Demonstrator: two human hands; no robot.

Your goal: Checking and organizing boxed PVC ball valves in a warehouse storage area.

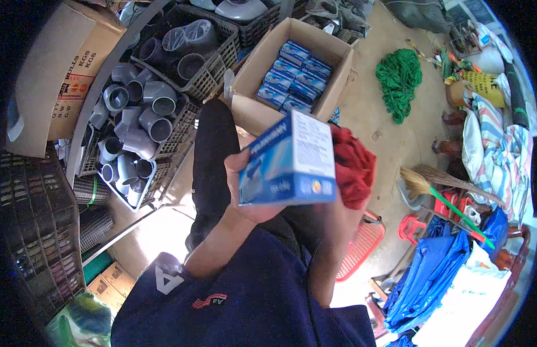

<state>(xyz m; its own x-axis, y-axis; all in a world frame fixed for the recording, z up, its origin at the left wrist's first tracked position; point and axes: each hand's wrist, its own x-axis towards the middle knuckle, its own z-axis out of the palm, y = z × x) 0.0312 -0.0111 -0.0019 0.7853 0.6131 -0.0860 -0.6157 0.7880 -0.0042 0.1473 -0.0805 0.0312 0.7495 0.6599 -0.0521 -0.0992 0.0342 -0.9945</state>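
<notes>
Navy top (239,301) at bottom of frame, both forearms coming up from it. Left hand (257,213), center, has the blue-and-white box (286,165), held up tilted, in mid-frame: thumb up on its left side, palm below the lower edge, grip spread to the box's width, other fingers mostly hidden. Right hand (346,214) just right of it, blurred, with a bunched red cloth (355,168) over it, next to the box's right side; fingers covered, can't tell how far open or how they grip. Dark trouser leg (213,150) left of the box. Red perforated plastic piece (361,248) lower right of center, behind the right forearm. Beyond the hands, top center: open cardboard carton (333,107) with similar small blue boxes (294,72) packed inside. Left of that, black crate (176,130) with grey pipe fittings (158,127), another crate of fittings above; big brown carton (72,75) upper left. Right side: broom with green handle (459,214), blue plastic sheeting (433,272) and white sack (471,295) lower right, striped sheet (494,144) at right edge. Farther up, green netting (400,81) heaped on the floor (367,110), upper right.
</notes>
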